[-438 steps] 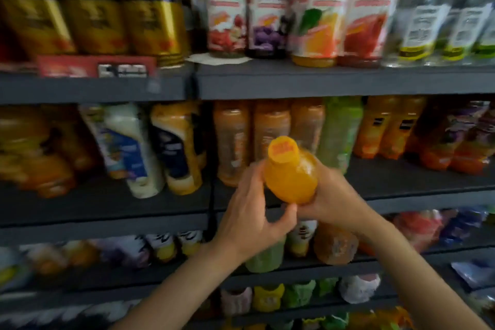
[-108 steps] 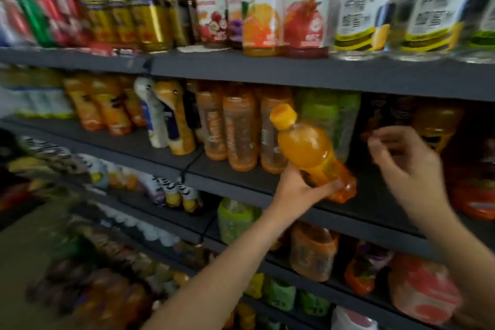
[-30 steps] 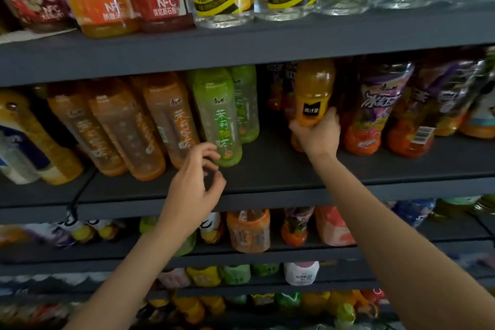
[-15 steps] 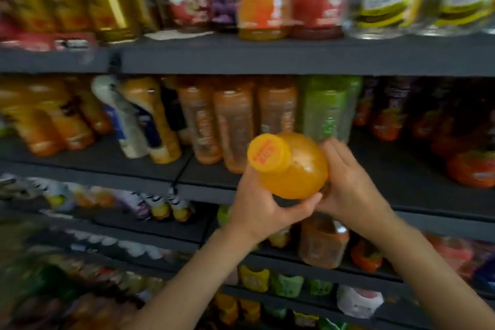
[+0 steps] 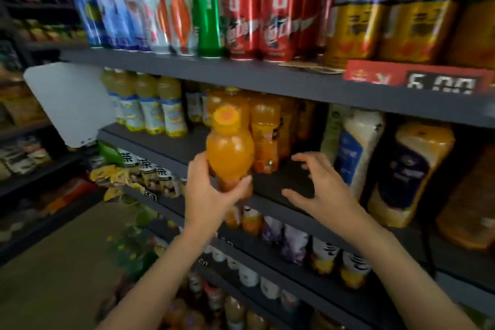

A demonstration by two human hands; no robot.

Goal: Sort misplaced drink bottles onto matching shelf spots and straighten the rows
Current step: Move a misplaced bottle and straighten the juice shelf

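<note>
The left hand (image 5: 211, 195) grips the orange bottle (image 5: 229, 150) by its lower body, upright before the middle shelf (image 5: 281, 190) — half a second ago both hands cupped it; now the right hand (image 5: 320, 190) hovers beside it, released, fingers spread. The view has swung to matching orange bottles (image 5: 265, 131), so placing looks near. Counted: one bottle held, two hands — shelved ones too blurred.

A white blank sign panel (image 5: 71, 104) hangs off the left end of the bottle shelf. A red price tag (image 5: 413, 78) with white digits sits on the top shelf's front edge, right side. Tan floor (image 5: 53, 270) at lower left. Image blurred.
</note>
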